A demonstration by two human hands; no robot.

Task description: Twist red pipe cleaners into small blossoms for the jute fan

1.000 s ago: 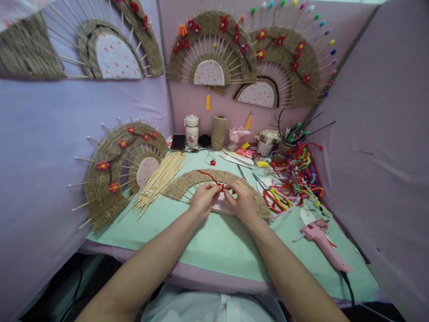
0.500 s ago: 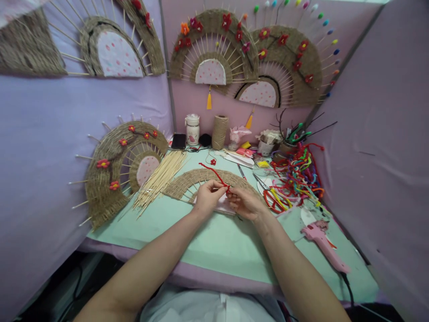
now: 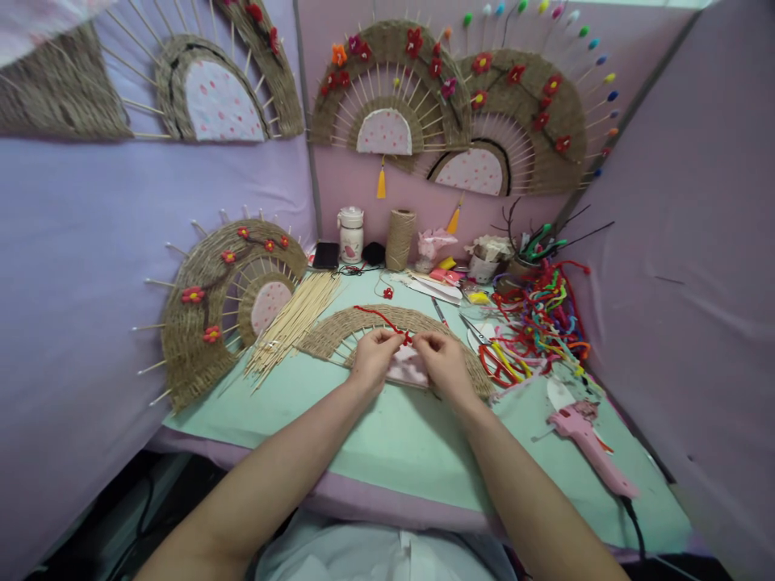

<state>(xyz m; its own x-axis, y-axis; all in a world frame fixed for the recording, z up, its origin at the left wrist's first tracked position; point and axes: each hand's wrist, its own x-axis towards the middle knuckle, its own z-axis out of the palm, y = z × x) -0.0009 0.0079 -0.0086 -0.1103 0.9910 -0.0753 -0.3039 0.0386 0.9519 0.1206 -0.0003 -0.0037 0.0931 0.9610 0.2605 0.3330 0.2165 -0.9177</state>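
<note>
A red pipe cleaner [image 3: 379, 316] is pinched between my two hands, its long free end pointing up and to the left and its near part bent into small loops. My left hand [image 3: 376, 357] grips it with thumb and forefinger. Fingers closed, my right hand [image 3: 445, 365] pinches the looped part from the other side. Beneath both hands lies a half-round fan [image 3: 330, 329] of woven twine over thin sticks, with a pale pink centre [image 3: 407, 367] showing between the hands.
Bamboo sticks [image 3: 294, 323] lie left of the fan. Red-handled scissors [image 3: 493, 363] and a heap of coloured pipe cleaners [image 3: 545, 311] are at right, with a pink glue gun [image 3: 590, 448] nearer. A twine spool [image 3: 400, 240] and a white bottle [image 3: 350, 236] stand behind.
My right hand has turned palm-down and shifted slightly, its fingers now pinching from above. The pipe cleaner's free end has dropped a little, and the camera view has shifted slightly.
</note>
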